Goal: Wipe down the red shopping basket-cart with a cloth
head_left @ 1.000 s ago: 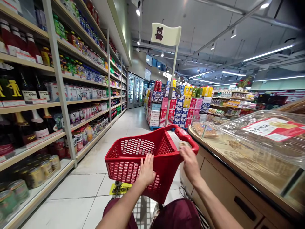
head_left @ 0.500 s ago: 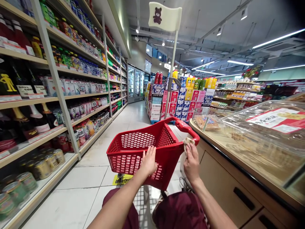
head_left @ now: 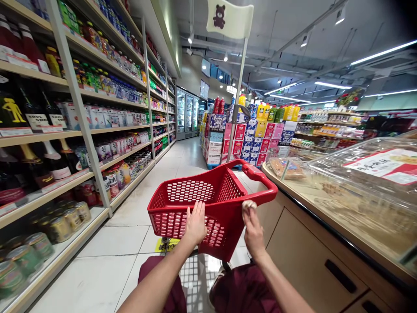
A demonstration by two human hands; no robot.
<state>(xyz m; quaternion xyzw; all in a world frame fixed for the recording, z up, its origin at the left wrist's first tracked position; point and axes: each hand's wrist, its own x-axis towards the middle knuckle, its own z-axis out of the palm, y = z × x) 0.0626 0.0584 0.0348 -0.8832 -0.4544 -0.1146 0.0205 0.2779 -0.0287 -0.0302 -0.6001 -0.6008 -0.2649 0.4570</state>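
Observation:
A red plastic shopping cart with perforated sides stands right in front of me, its handle end to the right. My left hand lies against the near side with its fingers stretched toward the rim. In my right hand a crumpled pale cloth is pinched, pressed to the cart's side near the handle end. From behind the cart's handle rises a pole with a cream flag bearing a bear figure.
Shelves of bottles and cans line the left. Close on the right is a wooden counter with clear plastic food boxes. Stacked drink cartons stand beyond the cart. A yellow label shows below it.
My right hand has moved the cloth left and slightly down, from the handle onto the cart's side. My left hand has slid a little left along the side.

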